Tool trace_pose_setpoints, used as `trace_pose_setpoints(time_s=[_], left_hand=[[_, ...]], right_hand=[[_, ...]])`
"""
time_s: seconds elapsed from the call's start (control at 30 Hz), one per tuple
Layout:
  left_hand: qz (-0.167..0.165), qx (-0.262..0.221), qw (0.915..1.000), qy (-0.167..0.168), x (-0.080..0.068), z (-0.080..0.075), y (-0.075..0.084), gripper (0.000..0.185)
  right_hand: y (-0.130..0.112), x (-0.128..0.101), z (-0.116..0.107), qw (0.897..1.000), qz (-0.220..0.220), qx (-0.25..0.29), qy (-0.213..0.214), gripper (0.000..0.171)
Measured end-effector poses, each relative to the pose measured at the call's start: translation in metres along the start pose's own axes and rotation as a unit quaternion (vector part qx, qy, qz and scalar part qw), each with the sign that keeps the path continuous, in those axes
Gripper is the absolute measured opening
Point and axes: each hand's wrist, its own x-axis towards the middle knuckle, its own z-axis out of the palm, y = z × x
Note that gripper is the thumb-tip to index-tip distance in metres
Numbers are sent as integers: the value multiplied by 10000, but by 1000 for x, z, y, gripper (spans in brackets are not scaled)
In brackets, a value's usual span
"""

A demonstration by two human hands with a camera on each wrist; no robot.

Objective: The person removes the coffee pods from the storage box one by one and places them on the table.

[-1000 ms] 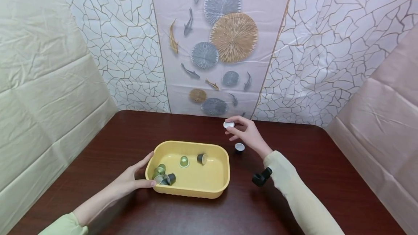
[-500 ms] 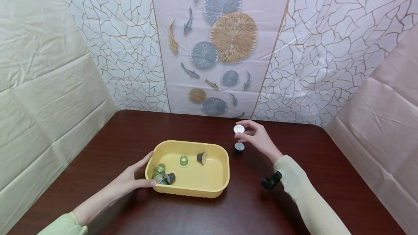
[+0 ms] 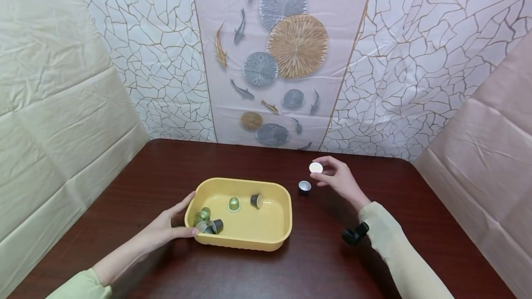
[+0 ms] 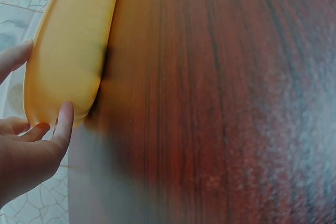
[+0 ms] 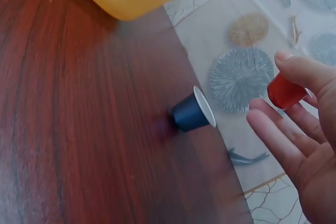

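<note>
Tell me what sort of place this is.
Probably a makeshift indoor tabletop booth: a dark reddish-brown wood-grain table, a pale printed fabric backdrop and a creased cream cloth side panel.

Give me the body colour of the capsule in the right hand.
Red: that capsule shows best in the right wrist view.

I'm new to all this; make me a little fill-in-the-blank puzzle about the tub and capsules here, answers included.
1. The right-hand grip holds a capsule whose body is ____.
2. The left-hand grip holds one end of a tub coloured ____.
3. The dark blue capsule stands outside the tub, on the ____.
4. Inside the tub, away from the corner cluster, a rim-down capsule is coloured ____.

Missing words: red; yellow; table; green.
</note>
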Motion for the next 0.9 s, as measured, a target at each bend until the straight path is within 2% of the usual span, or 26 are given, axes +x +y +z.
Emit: trace_pose_setpoints(time_s=[0.33,0.73,0.9], left_hand=[[-5,6,10000,-20,1,0,-1,97],[-9,-25,10000,-25,1,0,0,98],[6,-13,10000,-14,0,0,-1,98]], right_hand=[[13,-4,-6,9962,191,-811,248,46],[20,-15,-11,9845,563,-1646,229,43],[26,-16,-13,9822,656,-1752,177,42]])
